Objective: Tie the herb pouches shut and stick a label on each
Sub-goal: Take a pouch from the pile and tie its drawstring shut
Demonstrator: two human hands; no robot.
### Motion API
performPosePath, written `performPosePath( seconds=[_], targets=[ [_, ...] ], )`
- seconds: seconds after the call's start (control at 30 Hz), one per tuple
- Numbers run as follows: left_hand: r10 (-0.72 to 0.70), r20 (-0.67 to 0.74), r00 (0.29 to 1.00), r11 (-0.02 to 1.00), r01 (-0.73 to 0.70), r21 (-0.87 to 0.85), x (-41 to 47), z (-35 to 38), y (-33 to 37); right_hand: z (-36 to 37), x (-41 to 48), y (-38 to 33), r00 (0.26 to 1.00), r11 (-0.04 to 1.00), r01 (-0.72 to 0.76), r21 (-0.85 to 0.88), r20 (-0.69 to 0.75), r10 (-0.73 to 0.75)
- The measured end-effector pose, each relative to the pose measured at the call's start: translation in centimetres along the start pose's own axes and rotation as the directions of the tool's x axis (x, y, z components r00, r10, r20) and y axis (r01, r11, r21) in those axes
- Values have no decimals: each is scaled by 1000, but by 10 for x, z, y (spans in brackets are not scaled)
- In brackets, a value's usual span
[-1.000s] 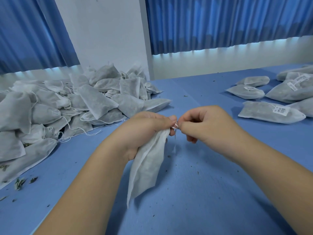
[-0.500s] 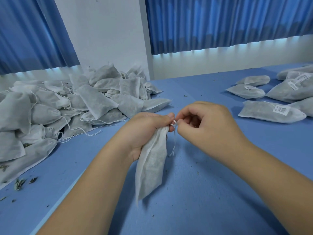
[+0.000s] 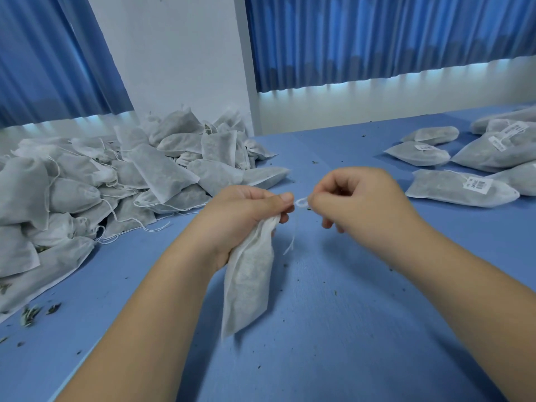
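White pouch (image 3: 249, 280): hanging above the counter (image 3: 362, 329), its neck being gripped by the left hand (image 3: 243, 210) to steady the knot.
Drawstring (image 3: 301, 202): being pinched into a loop by the fingers of the right hand (image 3: 356, 198), likely for tightening.

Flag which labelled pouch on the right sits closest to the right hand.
The frontmost pouch with the barcode label, right of the right hand; the other labelled pouches lie farther back.

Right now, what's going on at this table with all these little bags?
A person is tying a herb pouch shut. The left hand grips it by its neck while the right hand pinches a loop of its string. A heap of pouches lies at left; labelled pouches lie at right.
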State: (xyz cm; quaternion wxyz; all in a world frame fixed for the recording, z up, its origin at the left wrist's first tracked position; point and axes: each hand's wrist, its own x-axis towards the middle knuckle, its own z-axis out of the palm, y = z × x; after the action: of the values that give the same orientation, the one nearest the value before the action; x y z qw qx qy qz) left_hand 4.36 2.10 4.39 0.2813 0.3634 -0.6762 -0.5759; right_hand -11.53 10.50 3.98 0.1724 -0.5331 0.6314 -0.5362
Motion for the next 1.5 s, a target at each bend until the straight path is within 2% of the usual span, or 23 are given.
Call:
performPosePath(
  seconds=[0.1, 0.23, 0.4, 0.47, 0.57, 0.67, 0.77, 0.93, 1.03, 1.1, 1.17, 1.23, 1.3, 1.4, 1.5],
  targets=[
    [7, -46, 999, 999, -5, 36, 2, -6, -1, -8, 4, 0, 990, 939, -142, 314, 58, 131],
    [17, -5, 1000, 994, -16, 110, 2, -1, -5, -4, 2, 0, 971, 755, -224, 617, 209, 118],
    [34, 89, 995, 994, -43, 103, -1, 10, -5, 8, -4, -1, 942, 562, -290, 775, 336, 23],
    [34, 47, 998, 995, -38, 91, -1, 10, -3, 7, -2, 0, 934, 485, -321, 813, 356, 21],
    [112, -106, 988, 978, -91, 186, -1, 7, 1, 2, 0, 1, 907, 413, -394, 821, 420, 29],
    [240, -238, 941, 940, -164, 298, 1, 5, 2, 0, 0, 1, 860, 434, -466, 771, 511, 16],
    [315, -278, 908, 905, -199, 376, 2, 6, 2, -2, 2, 1, 811, 479, -529, 701, 583, 44],
    [335, -219, 917, 885, -226, 406, 4, 14, -3, -12, 6, 2, 794, 479, -561, 675, 603, 80],
    [313, -204, 928, 886, -208, 413, 5, 12, -6, -11, 3, 3, 804, 591, -522, 615, 586, 101],
    [318, -209, 925, 881, -207, 425, 6, 8, -6, -11, 3, 3, 787, 672, -533, 513, 592, 172],
    [342, -219, 914, 868, -217, 446, 7, 7, -6, -14, 4, 5, 754, 693, -576, 433, 609, 246],
    [364, -207, 908, 850, -233, 472, 7, 11, -6, -17, 6, 6, 739, 676, -602, 426, 618, 269],
    [379, -188, 906, 838, -249, 486, 7, 17, -9, -19, 7, 6, 761, 647, -593, 479, 596, 257],
    [366, -168, 915, 858, -263, 441, 8, 17, -12, -18, 10, 8, 832, 601, -529, 600, 504, 230],
    [343, -149, 928, 882, -263, 391, 10, 13, -13, -16, 11, 10, 866, 598, -483, 640, 448, 220]
  ],
)
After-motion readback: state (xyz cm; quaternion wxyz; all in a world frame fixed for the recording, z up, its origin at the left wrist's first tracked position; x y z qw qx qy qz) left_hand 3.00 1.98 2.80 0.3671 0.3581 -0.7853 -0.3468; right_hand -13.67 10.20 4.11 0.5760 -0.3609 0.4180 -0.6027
